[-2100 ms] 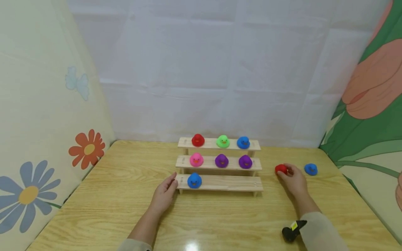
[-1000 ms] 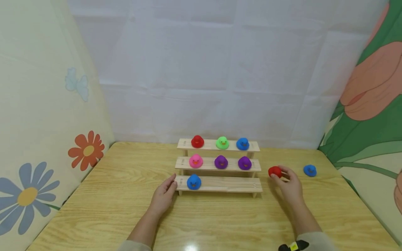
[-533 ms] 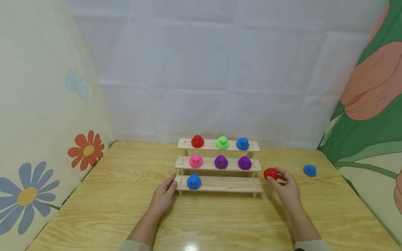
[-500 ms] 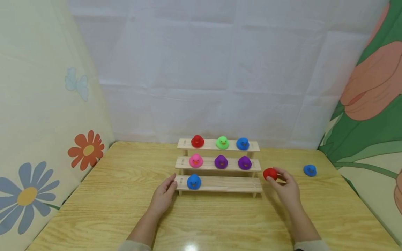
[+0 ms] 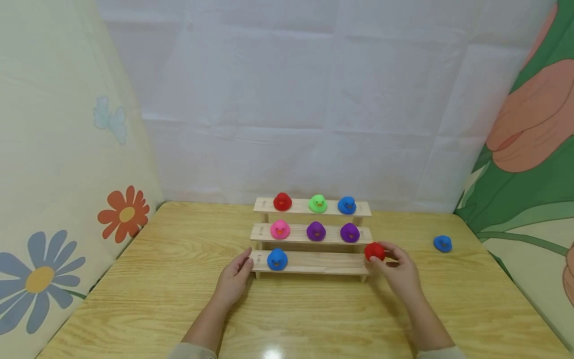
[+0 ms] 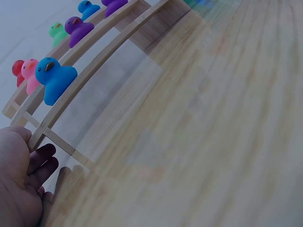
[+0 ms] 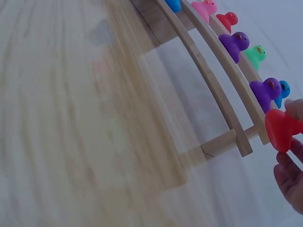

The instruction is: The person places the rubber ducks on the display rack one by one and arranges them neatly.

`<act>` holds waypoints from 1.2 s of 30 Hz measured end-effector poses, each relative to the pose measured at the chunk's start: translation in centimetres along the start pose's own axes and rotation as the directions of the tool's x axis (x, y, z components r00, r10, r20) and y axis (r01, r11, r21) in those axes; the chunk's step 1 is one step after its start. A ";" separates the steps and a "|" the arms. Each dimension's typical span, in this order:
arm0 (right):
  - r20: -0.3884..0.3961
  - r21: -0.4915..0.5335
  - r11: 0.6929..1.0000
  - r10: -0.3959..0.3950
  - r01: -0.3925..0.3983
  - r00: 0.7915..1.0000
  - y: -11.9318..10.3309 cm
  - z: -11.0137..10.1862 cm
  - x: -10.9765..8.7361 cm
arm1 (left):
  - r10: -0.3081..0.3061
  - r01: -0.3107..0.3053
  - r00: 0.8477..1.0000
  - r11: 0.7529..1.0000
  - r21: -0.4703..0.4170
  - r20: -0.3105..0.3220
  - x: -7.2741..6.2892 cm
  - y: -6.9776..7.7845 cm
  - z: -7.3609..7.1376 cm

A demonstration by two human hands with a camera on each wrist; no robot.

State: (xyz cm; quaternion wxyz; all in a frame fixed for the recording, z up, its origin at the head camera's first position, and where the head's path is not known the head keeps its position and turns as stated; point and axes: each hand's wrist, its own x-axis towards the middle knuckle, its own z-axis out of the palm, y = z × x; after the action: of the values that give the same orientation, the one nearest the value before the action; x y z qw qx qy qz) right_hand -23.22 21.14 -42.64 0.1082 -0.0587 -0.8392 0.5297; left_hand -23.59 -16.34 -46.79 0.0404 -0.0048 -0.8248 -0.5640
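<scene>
A three-tier wooden stand [image 5: 323, 263] is in the middle of the table. Its lowest board bears a blue rubber duck [image 5: 277, 260] near the left end. My left hand [image 5: 233, 279] grips that board's left end; in the left wrist view the thumb lies by the board's end and some fingers are below it. A red rubber duck [image 5: 374, 252] is pinched between the thumb and fingers of my right hand [image 5: 400, 273], by the lowest board's right end. In the right wrist view this red duck [image 7: 280, 130] appears apart from the board, tilted.
Red, green [image 5: 318, 203] and blue [image 5: 347, 205] ducks sit on the top board. The middle board holds a pink duck [image 5: 280, 229] and two purple ducks [image 5: 316, 231]. Another blue duck [image 5: 443, 244] lies on the table [image 5: 314, 319] at the right. A white cloth [image 5: 287, 99] hangs behind.
My right hand has carried the red duck leftward from the table at the right to the lowest board's right end. My left hand has stayed on the board.
</scene>
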 end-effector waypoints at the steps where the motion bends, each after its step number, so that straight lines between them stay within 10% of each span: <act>1: 0.003 0.001 1.000 -0.003 0.003 1.000 0.0 0.1 0.0 | 0.001 -0.001 1.000 1.000 0.000 0.001 0.0 0.0 0.0; 36: 0.124 0.137 0.980 -0.162 0.145 0.979 -1.7 6.4 -1.5 | 0.007 -0.007 1.000 1.000 0.002 0.009 0.2 -0.5 0.0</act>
State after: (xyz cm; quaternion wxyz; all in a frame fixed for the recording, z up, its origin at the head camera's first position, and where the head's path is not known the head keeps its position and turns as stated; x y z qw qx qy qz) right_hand -23.32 14.48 -43.88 0.0957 0.0493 -0.8110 0.5750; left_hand -23.82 -16.55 -47.23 0.0386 -0.0101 -0.8256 -0.5628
